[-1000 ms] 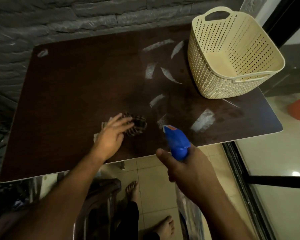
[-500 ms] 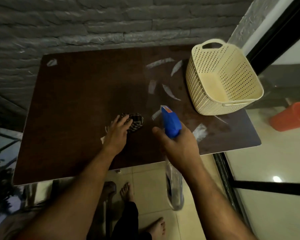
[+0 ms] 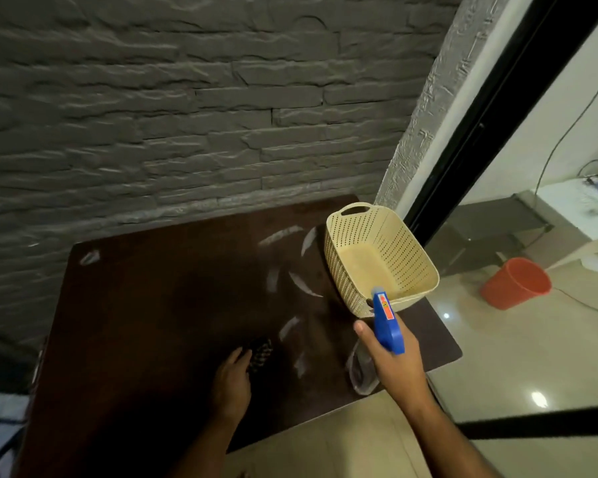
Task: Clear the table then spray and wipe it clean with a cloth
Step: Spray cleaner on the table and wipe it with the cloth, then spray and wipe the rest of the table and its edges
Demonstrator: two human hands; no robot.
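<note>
A dark brown table (image 3: 159,315) stands against a grey stone wall, with several pale streaks on its right half. My left hand (image 3: 231,379) rests on a dark checked cloth (image 3: 260,350) near the table's front edge, fingers laid over it. My right hand (image 3: 392,363) grips a spray bottle with a blue trigger head (image 3: 387,322), held above the table's right front part, nozzle toward the basket. The bottle's clear body (image 3: 359,370) hangs below the hand.
A cream perforated basket (image 3: 415,257) sits on the table's right rear corner, nothing visible inside. An orange bucket (image 3: 515,282) stands on the shiny floor to the right. A black door frame (image 3: 491,108) runs along the right side.
The view has tilted up toward the wall. My right hand has lifted the spray bottle forward and right, close to the basket. My left hand stays on the cloth.
</note>
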